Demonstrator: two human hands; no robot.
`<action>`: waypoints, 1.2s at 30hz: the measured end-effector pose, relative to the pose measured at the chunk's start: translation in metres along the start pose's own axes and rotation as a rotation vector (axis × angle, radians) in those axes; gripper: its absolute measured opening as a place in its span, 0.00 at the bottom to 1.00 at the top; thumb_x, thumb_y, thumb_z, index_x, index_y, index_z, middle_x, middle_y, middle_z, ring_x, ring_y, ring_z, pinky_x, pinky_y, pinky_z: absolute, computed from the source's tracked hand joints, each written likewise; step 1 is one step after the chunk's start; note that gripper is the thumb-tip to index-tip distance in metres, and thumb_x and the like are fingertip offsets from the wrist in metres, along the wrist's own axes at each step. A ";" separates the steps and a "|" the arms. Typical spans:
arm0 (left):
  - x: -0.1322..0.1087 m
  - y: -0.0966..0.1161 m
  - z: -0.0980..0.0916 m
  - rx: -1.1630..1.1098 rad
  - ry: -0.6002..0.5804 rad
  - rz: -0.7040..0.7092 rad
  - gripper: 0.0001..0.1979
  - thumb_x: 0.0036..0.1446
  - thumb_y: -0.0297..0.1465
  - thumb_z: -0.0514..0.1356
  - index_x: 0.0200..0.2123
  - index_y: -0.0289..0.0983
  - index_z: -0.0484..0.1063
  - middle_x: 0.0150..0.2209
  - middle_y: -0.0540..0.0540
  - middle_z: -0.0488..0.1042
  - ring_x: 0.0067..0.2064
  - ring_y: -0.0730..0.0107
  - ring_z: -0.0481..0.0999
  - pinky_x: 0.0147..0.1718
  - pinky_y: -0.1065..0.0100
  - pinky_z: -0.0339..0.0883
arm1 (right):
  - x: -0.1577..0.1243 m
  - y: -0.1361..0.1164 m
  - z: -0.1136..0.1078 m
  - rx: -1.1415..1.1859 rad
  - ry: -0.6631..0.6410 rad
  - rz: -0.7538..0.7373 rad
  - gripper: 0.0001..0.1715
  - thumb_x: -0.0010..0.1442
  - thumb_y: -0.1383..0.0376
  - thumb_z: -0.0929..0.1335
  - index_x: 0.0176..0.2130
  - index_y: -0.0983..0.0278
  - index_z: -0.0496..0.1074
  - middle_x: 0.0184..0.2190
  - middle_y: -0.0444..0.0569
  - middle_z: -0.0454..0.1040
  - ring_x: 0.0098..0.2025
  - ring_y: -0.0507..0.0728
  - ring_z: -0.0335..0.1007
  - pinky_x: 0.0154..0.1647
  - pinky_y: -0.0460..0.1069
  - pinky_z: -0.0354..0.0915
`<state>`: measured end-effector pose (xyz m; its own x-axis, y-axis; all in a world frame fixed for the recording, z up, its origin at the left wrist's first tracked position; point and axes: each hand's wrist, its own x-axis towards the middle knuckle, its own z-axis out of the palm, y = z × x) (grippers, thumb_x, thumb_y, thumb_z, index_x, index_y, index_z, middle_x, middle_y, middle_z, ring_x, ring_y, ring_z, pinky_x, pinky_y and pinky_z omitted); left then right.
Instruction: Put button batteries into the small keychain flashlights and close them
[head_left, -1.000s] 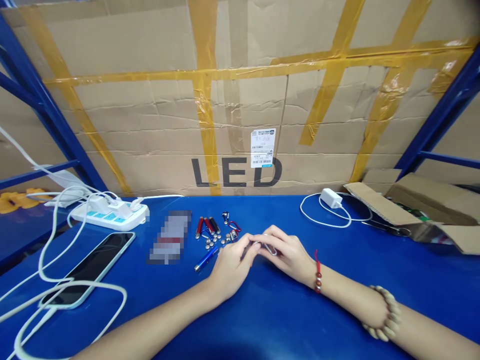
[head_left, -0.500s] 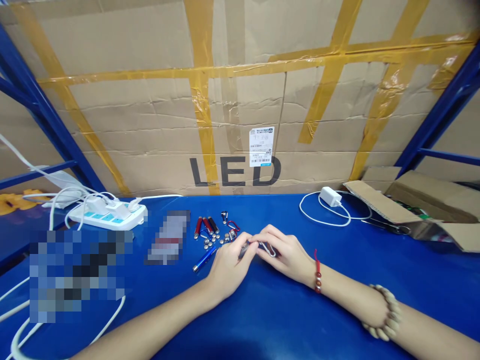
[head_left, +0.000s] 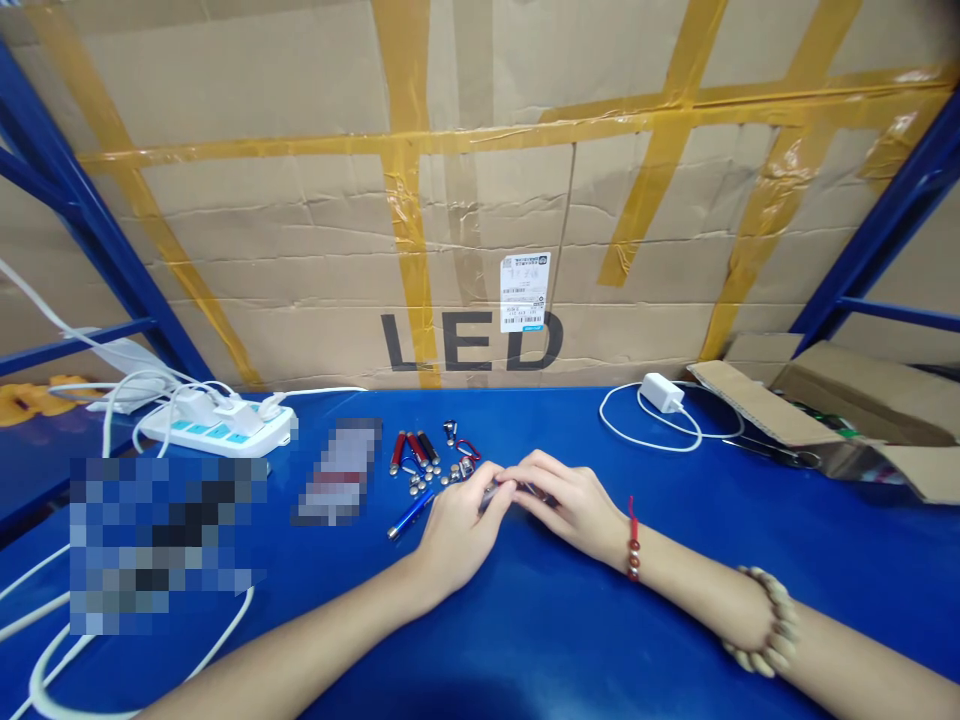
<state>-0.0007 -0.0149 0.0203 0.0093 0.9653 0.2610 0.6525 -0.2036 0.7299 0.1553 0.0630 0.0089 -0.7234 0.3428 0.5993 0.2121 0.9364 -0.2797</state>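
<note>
On the blue desk (head_left: 480,650), a white power strip (head_left: 262,435) lies far toward ten o'clock from the hands, with red tubes (head_left: 398,453) closer that way and a blue tube (head_left: 410,515) at nine. The left hand (head_left: 461,535) and right hand (head_left: 566,500) meet, fingertips pinched around a small object (head_left: 489,496), mostly hidden. A white charger (head_left: 661,393) sits at two o'clock, an open carton (head_left: 862,390) toward half past two.

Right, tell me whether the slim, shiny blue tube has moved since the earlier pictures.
No; the blue tube keeps its place relative to the printed black LED lettering.
</note>
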 end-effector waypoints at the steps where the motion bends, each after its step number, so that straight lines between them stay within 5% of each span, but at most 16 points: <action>1: 0.000 0.001 0.000 -0.016 0.006 -0.014 0.09 0.61 0.35 0.47 0.35 0.39 0.64 0.24 0.53 0.66 0.27 0.72 0.67 0.29 0.73 0.57 | 0.000 0.000 0.000 0.012 0.002 0.022 0.14 0.63 0.62 0.59 0.47 0.59 0.67 0.37 0.47 0.71 0.31 0.47 0.69 0.29 0.41 0.63; 12: 0.002 0.000 0.001 -0.237 0.103 -0.171 0.15 0.60 0.37 0.46 0.49 0.39 0.53 0.22 0.57 0.63 0.25 0.73 0.66 0.30 0.71 0.58 | 0.005 0.012 0.001 0.020 0.092 0.371 0.10 0.62 0.61 0.60 0.42 0.61 0.66 0.34 0.47 0.74 0.30 0.52 0.71 0.30 0.46 0.64; 18: 0.001 -0.001 0.001 -0.210 0.061 -0.167 0.13 0.60 0.37 0.45 0.47 0.40 0.55 0.21 0.57 0.61 0.23 0.74 0.63 0.28 0.72 0.57 | 0.006 0.036 -0.002 -0.031 0.099 0.620 0.06 0.62 0.63 0.59 0.39 0.60 0.60 0.28 0.45 0.74 0.29 0.54 0.72 0.29 0.47 0.63; 30: 0.001 -0.002 0.003 -0.109 0.063 -0.091 0.07 0.56 0.29 0.48 0.38 0.39 0.62 0.22 0.56 0.59 0.22 0.76 0.59 0.24 0.73 0.53 | 0.003 0.050 -0.006 -0.345 -0.006 0.528 0.11 0.60 0.69 0.58 0.36 0.61 0.67 0.36 0.47 0.70 0.31 0.53 0.68 0.27 0.45 0.59; 36: 0.002 -0.002 0.003 -0.067 0.044 -0.059 0.07 0.55 0.27 0.47 0.36 0.39 0.62 0.22 0.56 0.58 0.24 0.76 0.60 0.26 0.73 0.54 | 0.003 0.050 -0.004 -0.370 -0.052 0.572 0.14 0.60 0.68 0.59 0.41 0.60 0.70 0.40 0.49 0.68 0.43 0.56 0.66 0.36 0.48 0.64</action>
<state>0.0002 -0.0121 0.0174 -0.0618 0.9682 0.2426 0.5986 -0.1585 0.7852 0.1661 0.1110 -0.0006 -0.4594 0.7962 0.3937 0.7744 0.5761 -0.2616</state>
